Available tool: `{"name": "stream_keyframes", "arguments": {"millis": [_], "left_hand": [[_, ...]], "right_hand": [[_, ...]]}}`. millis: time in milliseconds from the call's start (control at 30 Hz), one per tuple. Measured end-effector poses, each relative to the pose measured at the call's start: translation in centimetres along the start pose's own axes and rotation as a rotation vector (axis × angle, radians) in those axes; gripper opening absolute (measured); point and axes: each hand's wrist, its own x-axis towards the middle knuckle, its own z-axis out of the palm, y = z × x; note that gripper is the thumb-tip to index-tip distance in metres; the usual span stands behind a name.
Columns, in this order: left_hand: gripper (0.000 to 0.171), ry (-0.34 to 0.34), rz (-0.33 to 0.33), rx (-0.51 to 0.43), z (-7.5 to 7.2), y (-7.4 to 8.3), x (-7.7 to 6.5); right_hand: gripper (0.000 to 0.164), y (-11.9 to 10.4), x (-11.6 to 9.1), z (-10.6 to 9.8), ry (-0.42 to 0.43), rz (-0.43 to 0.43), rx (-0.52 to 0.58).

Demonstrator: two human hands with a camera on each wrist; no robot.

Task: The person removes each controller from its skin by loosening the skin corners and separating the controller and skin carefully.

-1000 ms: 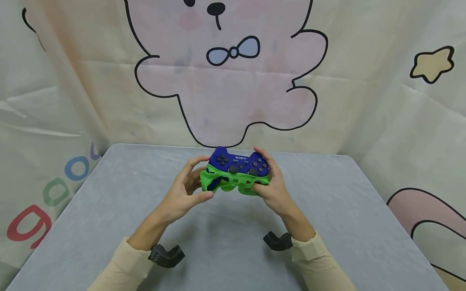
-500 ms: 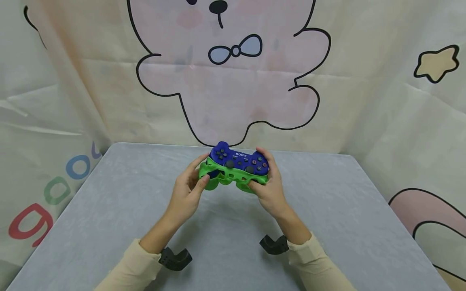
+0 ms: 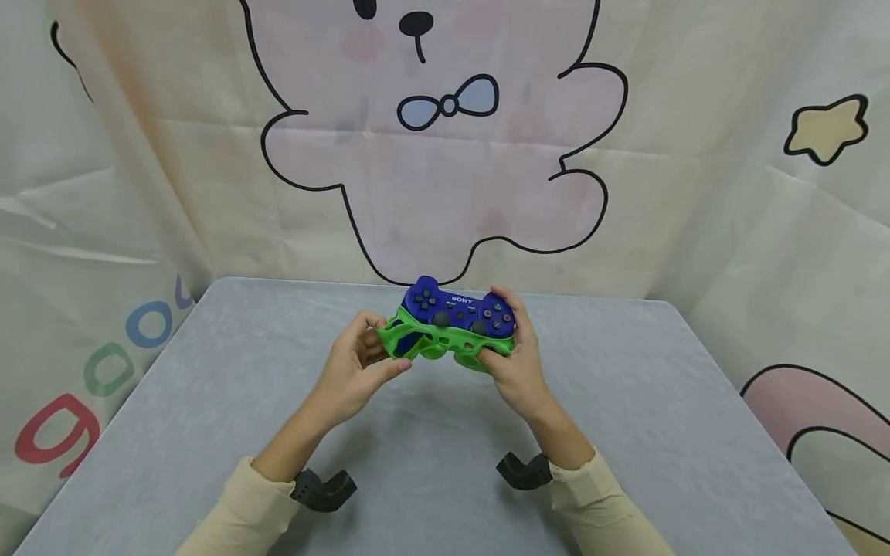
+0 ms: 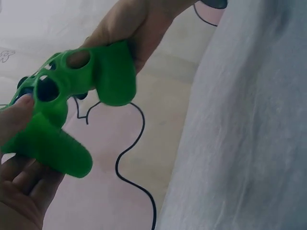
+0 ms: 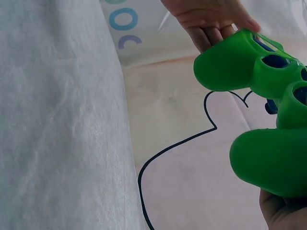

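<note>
A blue game controller (image 3: 460, 307) marked SONY is held up above the table, its upper face bare. A stretchy green controller cover (image 3: 455, 338) wraps its lower part and grips; dark blue shows through an opening on the left side. The left hand (image 3: 348, 376) pinches the cover's left edge between thumb and fingers. Around the right end, the right hand (image 3: 520, 374) grips the covered controller, its thumb on the cover's near side. In the left wrist view, the left thumb (image 4: 18, 115) lies over the cover beside an opening. The right wrist view shows the cover's rounded grip ends (image 5: 225, 64).
A grey cloth-covered table (image 3: 431, 479) lies beneath the hands. Printed fabric (image 3: 445, 193) with a cartoon animal hangs right behind its far edge, and more fabric stands at both sides. Black wrist mounts (image 3: 323, 492) stick out inward from the sleeves.
The left thumb has come off the cover's left grip and shifted down to its lower edge. The left hand sits slightly further left, the cover edge drawn outward. The right hand keeps its grip.
</note>
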Motion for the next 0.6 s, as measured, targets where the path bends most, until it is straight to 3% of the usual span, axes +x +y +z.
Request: {"name": "stream_keyframes", "arguments": {"millis": [133,367,600], "left_hand": [[0.037,-0.017,-0.008,0.04,-0.46,0.23,-0.09],[0.028,0.09,0.049,0.088,-0.27,0.23,-0.18],[0.034,0.201,0.09,0.161,0.17,-0.09,-0.23]], "right_hand": [[0.085,-0.13,0.01,-0.01,-0.012,0.011,0.022],[0.086,-0.31,0.08,0.25,-0.022,0.023,0.03],[0.084,-0.53,-0.02,0.51,-0.002,0.035,0.04]]}}
